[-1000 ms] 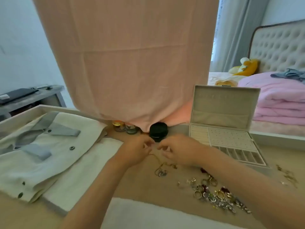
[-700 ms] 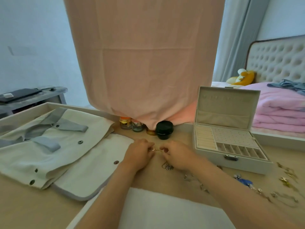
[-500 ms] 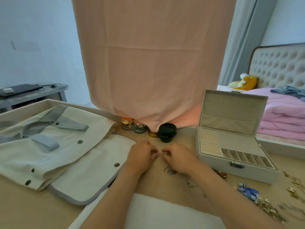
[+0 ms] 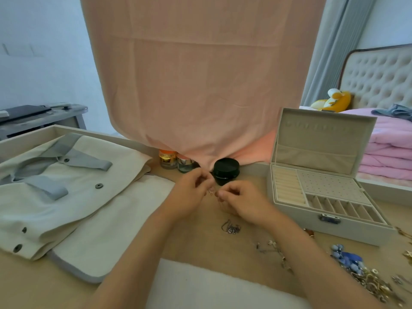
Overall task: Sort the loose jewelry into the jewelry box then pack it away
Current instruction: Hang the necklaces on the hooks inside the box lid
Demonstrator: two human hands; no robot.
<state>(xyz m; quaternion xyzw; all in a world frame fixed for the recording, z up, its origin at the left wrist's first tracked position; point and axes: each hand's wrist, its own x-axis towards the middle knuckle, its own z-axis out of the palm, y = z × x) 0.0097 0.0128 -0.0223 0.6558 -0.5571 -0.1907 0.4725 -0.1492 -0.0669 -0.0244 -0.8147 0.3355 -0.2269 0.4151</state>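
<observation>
While left grip (image 4: 189, 197) and right grip (image 4: 243, 202) pinch one trinket (image 4: 210, 192) between them, one jewelry box (image 4: 312, 221) stands open

Left hand (image 4: 189, 197) and right hand (image 4: 243, 204) pinch a piece (image 4: 210, 192) too small to identify.

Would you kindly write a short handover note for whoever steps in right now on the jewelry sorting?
Hands: left hand and right hand both pinch a small metal piece, in front of the black jar.
Things: jewelry box open at the right, lid upright. On the table: silver piece, blue beads, tangled pile at lower right.
Done: no jewelry shows in the box's compartments.
Left: sort every piece in, close the box, pack it away.
</observation>
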